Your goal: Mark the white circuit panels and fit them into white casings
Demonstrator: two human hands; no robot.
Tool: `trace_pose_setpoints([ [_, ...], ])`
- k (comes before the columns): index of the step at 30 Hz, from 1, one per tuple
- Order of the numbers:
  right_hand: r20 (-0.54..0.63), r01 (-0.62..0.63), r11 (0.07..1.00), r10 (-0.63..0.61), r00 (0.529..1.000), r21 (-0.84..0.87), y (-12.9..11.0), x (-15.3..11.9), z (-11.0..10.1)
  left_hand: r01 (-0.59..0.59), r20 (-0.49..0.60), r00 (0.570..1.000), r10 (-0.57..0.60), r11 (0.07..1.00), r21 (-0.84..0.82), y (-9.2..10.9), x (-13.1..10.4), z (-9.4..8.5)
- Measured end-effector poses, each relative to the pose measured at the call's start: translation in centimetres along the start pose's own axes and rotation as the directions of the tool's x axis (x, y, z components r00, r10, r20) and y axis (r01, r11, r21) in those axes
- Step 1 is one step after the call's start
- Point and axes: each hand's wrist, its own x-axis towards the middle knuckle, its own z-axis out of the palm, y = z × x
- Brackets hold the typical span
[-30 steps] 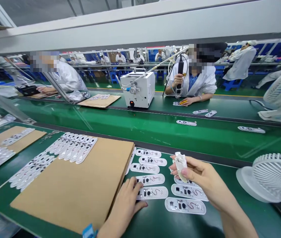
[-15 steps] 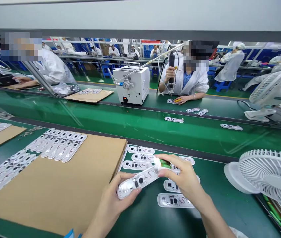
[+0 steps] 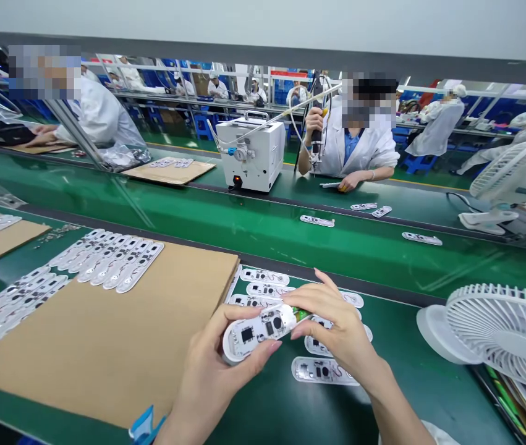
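My left hand (image 3: 214, 355) is closed around a white elongated plastic casing (image 3: 258, 334) with a circuit board, black chips and a round black part facing up. Its right end tilts upward toward my right hand (image 3: 343, 324), whose thumb and fingers close around a shiny green piece (image 3: 300, 314) at that end. Fingers hide most of the green piece, so its kind is unclear. Below and behind my hands lie several similar casings with boards and thin wires, among them a casing (image 3: 321, 371) under my right wrist.
Left of my hands lies a brown cardboard sheet (image 3: 142, 346), with rows of casings (image 3: 123, 262) along its far side. A white fan (image 3: 508, 334) stands at right. Beyond the green conveyor belt (image 3: 225, 219), a co-worker (image 3: 358, 148) holds a powered driver beside a white machine (image 3: 253, 154).
The casing in my left hand has turned so its board faces me more fully. My right fingers have spread and lifted slightly. Casings on the belt have shifted left.
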Motion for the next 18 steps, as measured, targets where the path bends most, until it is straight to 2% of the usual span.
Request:
trace_pose_setpoints([
  [5, 0.012, 0.020, 0.999, -0.019, 1.000, -0.028, -0.1, -0.1, -0.1, 0.037, 0.002, 0.999, -0.037, 0.999, -0.027, 0.1, -0.1, 0.2],
  [7, 0.030, 0.045, 0.997, -0.043, 0.999, -0.056, -0.5, -0.3, 0.3, 0.076, 0.005, 0.997, -0.075, 0.993, -0.087, -0.2, 0.3, 0.3],
  [9, 0.044, 0.028, 0.997, -0.025, 0.999, -0.075, -1.0, -0.5, 0.9, 0.103, 0.052, 0.994, -0.096, 0.982, -0.161, -0.8, 1.1, 0.3],
  [11, 0.023, -0.088, 0.994, 0.090, 0.996, -0.066, -1.5, -0.6, 1.9, 0.075, 0.117, 0.992, -0.052, 0.976, -0.205, -1.4, 1.9, 0.4],
  [13, 0.032, -0.294, 0.955, 0.293, 0.956, 0.047, -2.0, -0.5, 2.8, -0.005, 0.128, 0.991, 0.028, 0.985, -0.172, -1.9, 2.5, 0.5],
  [15, 0.158, -0.489, 0.815, 0.463, 0.872, 0.311, -2.5, -0.3, 3.6, -0.071, 0.099, 0.992, 0.082, 0.991, -0.115, -2.2, 2.7, 0.6],
  [16, 0.252, -0.549, 0.699, 0.489, 0.835, 0.458, -2.8, -0.2, 3.8, -0.076, 0.095, 0.992, 0.085, 0.992, -0.102, -2.3, 2.6, 0.7],
  [18, 0.385, -0.581, 0.457, 0.455, 0.803, 0.674, -3.3, -0.1, 4.1, -0.029, 0.120, 0.992, 0.044, 0.992, -0.121, -2.2, 2.3, 0.8],
])
